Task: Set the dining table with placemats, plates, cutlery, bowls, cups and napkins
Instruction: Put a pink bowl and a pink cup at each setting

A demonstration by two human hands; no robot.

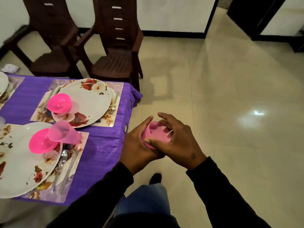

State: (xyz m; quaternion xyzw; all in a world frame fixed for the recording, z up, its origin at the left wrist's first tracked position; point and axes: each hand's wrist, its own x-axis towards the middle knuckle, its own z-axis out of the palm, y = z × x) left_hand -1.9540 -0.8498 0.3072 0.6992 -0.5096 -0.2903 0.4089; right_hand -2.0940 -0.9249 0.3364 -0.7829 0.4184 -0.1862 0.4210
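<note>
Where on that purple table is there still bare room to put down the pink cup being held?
Bare purple cloth lies between the near placemat, the far placemat and the table's right edge. Another strip runs left of the far placemat. The plates are crowded with a pink bowl and a cup.

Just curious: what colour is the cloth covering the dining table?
Purple, plain with a faint woven streak. The tablecloth shows best in the head view.
</note>
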